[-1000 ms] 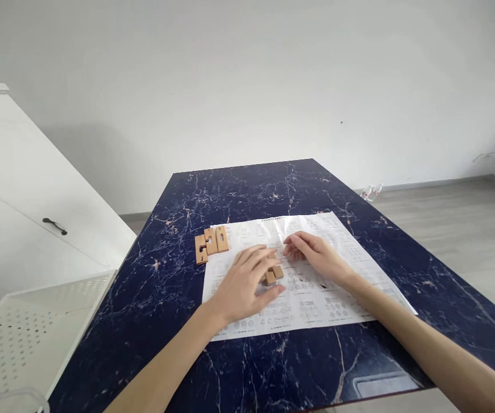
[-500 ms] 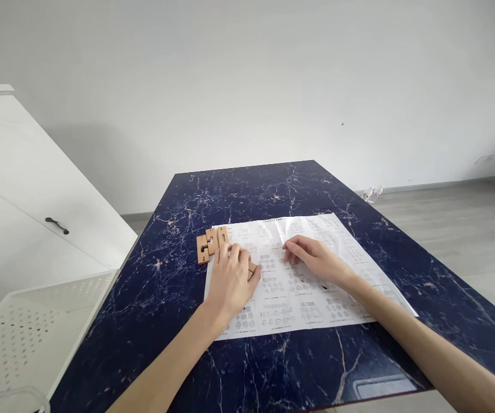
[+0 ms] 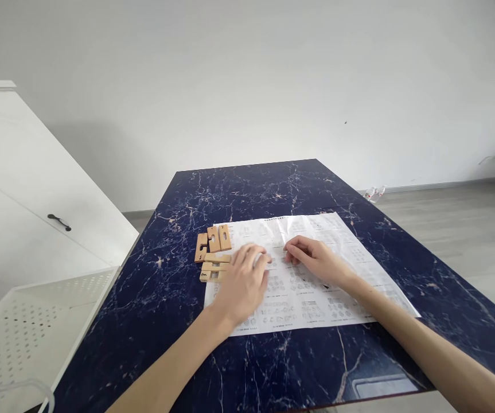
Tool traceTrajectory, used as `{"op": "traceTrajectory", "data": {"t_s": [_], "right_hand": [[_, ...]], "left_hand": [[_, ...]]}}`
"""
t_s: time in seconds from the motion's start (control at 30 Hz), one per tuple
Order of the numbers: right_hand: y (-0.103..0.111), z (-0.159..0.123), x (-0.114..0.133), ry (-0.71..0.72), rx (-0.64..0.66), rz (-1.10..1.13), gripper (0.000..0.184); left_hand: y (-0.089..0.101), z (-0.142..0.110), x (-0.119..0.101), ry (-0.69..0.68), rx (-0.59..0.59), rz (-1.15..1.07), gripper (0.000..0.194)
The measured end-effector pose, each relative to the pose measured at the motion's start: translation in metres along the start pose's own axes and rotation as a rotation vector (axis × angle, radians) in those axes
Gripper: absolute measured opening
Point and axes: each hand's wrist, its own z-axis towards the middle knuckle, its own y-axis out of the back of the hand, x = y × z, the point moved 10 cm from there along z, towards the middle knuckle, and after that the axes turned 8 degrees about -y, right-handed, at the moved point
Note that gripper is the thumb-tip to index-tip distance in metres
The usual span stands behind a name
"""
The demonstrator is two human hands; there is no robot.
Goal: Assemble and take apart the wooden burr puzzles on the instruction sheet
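A plain pale wall (image 3: 247,86) is filling the upper view, catching soft light and bearing a small dark spot (image 3: 346,122), while a grey skirting (image 3: 445,185) is running along its foot above a grey, wood-look floor (image 3: 458,223). At the left, a white cabinet (image 3: 36,166) is showing a dark handle (image 3: 59,222), with a white perforated panel (image 3: 62,321) sitting below. A dark-blue marbled table (image 3: 230,195) is stretching towards the wall, its glossy top reflecting light near the front, and some clear objects (image 3: 375,194), too small to identify, are showing beyond its right edge
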Motion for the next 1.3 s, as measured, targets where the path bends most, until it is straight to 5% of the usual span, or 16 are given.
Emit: {"op": "traceTrajectory", "data": {"t_s": [0.13,0.33,1.3], "right_hand": [[-0.001,-0.001,0.003,0.052,-0.032,-0.027,0.034],[-0.006,-0.007,0.014,0.115,-0.071,-0.141,0.030],[-0.014,-0.011,0.019,0.158,-0.064,-0.203,0.024]], "left_hand": [[-0.016,0.001,-0.020,-0.084,0.108,-0.227,0.035],[-0.028,-0.002,-0.018,-0.063,0.223,-0.281,0.047],[-0.026,-0.001,-0.020,-0.091,0.171,-0.270,0.042]]}}
